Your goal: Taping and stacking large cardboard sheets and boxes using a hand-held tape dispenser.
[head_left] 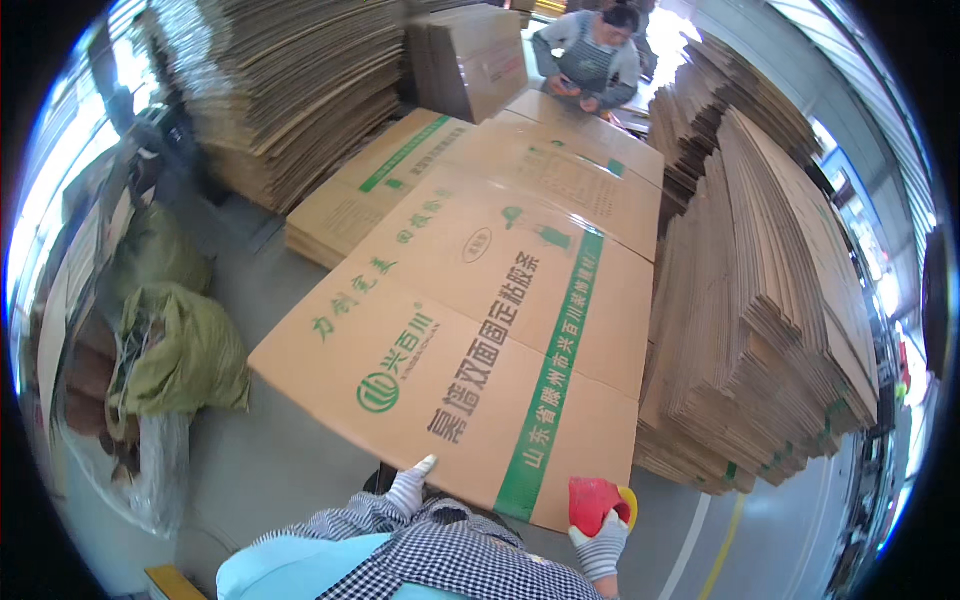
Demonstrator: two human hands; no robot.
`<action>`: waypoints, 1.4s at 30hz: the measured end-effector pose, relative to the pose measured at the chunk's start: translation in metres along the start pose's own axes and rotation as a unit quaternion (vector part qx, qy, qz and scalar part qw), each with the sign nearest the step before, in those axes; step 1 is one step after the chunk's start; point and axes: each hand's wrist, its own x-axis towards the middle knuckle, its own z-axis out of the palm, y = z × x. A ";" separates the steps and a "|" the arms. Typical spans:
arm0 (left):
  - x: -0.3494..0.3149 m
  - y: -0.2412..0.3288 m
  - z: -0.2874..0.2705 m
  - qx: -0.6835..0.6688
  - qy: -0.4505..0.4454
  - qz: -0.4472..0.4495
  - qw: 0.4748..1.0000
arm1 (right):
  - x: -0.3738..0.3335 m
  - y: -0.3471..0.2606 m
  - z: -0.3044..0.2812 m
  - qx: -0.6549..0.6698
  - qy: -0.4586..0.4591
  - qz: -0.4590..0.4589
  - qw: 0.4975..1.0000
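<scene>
A large flat brown cardboard sheet (pixel 470 330) with green and dark print stretches out before me. My left hand (pixel 410 487), in a white glove, grips its near edge; the thumb lies on top and the fingers are mostly hidden. At the near right corner, my gloved right hand (pixel 600 545) is closed on a red tool with a yellow rounded rim (pixel 592 502), shaped like a tape dispenser. The tool is at the corner of the sheet; whether it touches the board I cannot tell. Another printed cardboard sheet (pixel 570 180) lies beyond.
Tall stacks of flat cardboard stand at the back left (pixel 300 80) and along the right (pixel 760 310). A lower cardboard pile (pixel 375 180) sits left of the sheet. Green woven sacks (pixel 185 345) rest on the floor at left. A person (pixel 590 60) stands at the far end.
</scene>
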 end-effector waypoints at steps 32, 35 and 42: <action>-0.027 -0.091 0.022 -0.026 0.010 0.060 0.998 | -0.090 0.129 0.037 0.044 -0.054 0.125 0.990; -0.043 -0.086 0.038 -0.038 0.039 0.026 0.998 | -0.095 0.141 0.050 0.091 0.028 0.055 0.994; -0.030 -0.067 0.036 0.046 0.064 0.157 0.984 | -0.094 0.137 0.093 0.110 -0.024 0.126 0.986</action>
